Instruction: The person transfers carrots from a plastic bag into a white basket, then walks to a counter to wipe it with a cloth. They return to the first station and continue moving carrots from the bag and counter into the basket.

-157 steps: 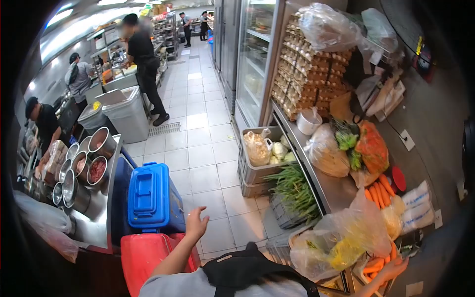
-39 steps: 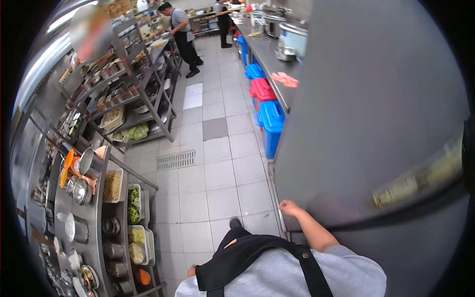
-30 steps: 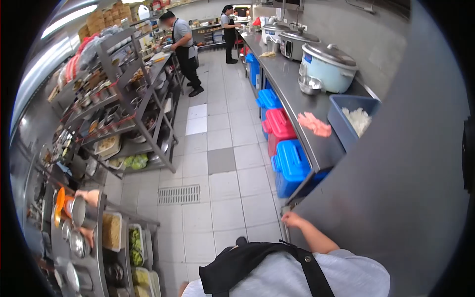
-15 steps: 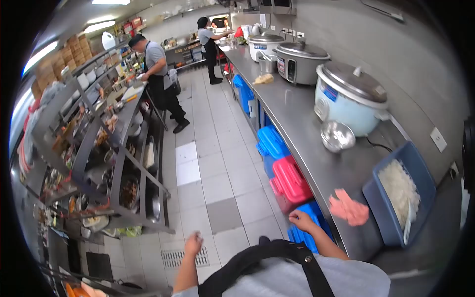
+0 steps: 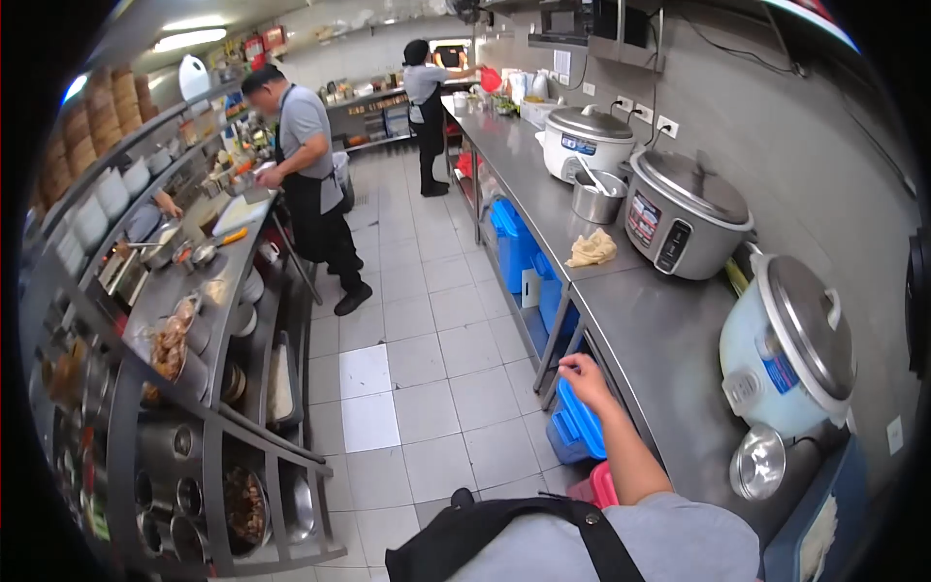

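Observation:
My right hand reaches forward beside the edge of the steel counter, above a blue lidded bin. Its fingers are loosely bent and apart, and nothing shows in them. My left hand is out of view. Nearest on the counter, a crumpled cream cloth lies ahead of my right hand. To the right stand a pale blue rice cooker and a metal bowl. Farther along are a grey rice cooker, a metal pot and a white rice cooker.
A tiled aisle runs ahead. One person stands at the left worktable; another person stands by the far counter. A metal rack lines the left side. A red bin and a blue tub of rice are close on the right.
My view has moved forward along the aisle, so the cookers and both people appear closer. The pink cloth and my left hand have left the view. My right hand has extended farther forward.

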The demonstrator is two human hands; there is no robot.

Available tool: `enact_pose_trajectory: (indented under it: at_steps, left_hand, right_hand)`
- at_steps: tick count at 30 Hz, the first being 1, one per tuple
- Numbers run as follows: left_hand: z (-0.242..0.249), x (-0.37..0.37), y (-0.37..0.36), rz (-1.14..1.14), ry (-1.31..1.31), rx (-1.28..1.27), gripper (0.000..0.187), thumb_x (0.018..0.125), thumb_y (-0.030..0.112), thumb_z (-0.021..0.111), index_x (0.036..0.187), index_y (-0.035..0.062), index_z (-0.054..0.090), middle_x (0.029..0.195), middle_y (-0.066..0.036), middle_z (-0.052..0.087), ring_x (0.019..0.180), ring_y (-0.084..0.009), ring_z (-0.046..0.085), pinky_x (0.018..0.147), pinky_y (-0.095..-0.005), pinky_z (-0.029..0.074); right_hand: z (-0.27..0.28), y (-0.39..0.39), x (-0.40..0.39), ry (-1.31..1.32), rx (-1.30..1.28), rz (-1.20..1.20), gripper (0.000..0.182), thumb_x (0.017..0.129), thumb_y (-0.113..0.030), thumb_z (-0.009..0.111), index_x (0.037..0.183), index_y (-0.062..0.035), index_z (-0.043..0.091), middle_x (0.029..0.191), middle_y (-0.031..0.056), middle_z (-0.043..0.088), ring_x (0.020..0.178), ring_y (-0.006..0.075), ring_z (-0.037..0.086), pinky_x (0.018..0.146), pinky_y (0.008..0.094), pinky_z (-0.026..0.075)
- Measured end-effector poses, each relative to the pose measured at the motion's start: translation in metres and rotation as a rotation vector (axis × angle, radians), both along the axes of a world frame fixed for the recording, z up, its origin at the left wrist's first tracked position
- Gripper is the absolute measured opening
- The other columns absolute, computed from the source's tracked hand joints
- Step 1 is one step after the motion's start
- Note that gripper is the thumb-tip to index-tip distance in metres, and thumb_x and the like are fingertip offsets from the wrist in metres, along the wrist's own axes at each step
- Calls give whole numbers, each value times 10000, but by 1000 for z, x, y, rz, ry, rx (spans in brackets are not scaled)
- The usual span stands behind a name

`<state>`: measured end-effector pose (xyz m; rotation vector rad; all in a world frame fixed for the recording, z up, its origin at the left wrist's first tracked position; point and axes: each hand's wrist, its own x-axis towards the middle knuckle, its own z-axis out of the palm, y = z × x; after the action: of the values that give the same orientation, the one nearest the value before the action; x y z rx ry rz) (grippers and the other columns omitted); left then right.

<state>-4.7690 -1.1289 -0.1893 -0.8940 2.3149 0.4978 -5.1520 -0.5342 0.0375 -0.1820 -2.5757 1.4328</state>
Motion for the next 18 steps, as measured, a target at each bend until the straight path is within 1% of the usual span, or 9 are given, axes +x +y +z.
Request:
enact_pose_trajectory:
  at_steps: [3,4,6,7,10,13,15,17,18]
  left_hand:
    - [-5,-186,-34,-55,236,-32,397,724,265,642,1021,7,584,948,-227,629,922,-370,601,790,-448,474]
    - [-4,-261,-37,32,289,89,423,671,166,652,1056,13,571,1013,-209,618,982,-350,587,836,-410,462]
    - [3,-409,-28,-32,436,128,420,706,162,650,1091,16,565,991,-193,627,937,-320,603,806,-377,474]
    - [37,-478,-1,-18,443,130,420,719,192,667,1088,17,566,977,-175,634,920,-303,607,803,-380,475]
    - [47,-659,44,-156,626,276,387,760,182,655,1106,37,558,955,-158,640,885,-277,615,777,-366,484]
    - [95,-763,113,-343,695,350,350,795,156,634,1119,53,546,913,-143,646,826,-259,625,730,-348,493]
    - [82,-800,134,-424,634,286,345,791,174,636,1106,61,550,897,-147,644,814,-279,625,722,-367,494]
    - [38,-823,130,-538,406,197,440,770,331,629,1127,88,546,1018,-184,621,964,-350,591,817,-429,472]
    - [45,-825,136,-579,197,122,489,757,369,623,1160,104,538,1070,-200,602,1023,-359,565,873,-435,452]
  right_hand:
    - [15,15,-76,44,-35,-85,196,799,-145,643,969,-50,620,990,70,534,846,177,558,761,296,462]
    - [21,20,-97,83,-6,-165,199,783,-159,650,942,-43,616,963,99,552,829,201,574,749,315,473]
    - [13,49,-141,169,-13,-257,208,779,-157,654,950,-45,611,993,103,548,848,218,568,772,318,472]
    - [12,70,-162,164,24,-303,224,773,-165,660,957,-48,609,1052,116,535,920,242,554,821,329,454]
    - [18,112,-231,150,170,-486,280,757,-179,673,1002,-60,608,1224,152,466,1114,297,467,946,362,383]
    - [2,152,-303,45,365,-608,371,751,-199,675,1091,-78,589,1350,175,374,1246,332,349,1028,383,304]
    - [-3,162,-360,-132,497,-645,473,786,-262,624,1224,-111,526,1414,183,305,1298,351,281,1072,414,239]
    - [-26,154,-414,-171,701,-649,477,809,-298,582,1246,-124,508,1416,184,301,1310,347,266,1080,440,210]
    - [-35,151,-444,-187,811,-647,479,820,-316,561,1258,-130,500,1417,185,298,1316,345,259,1084,452,196]
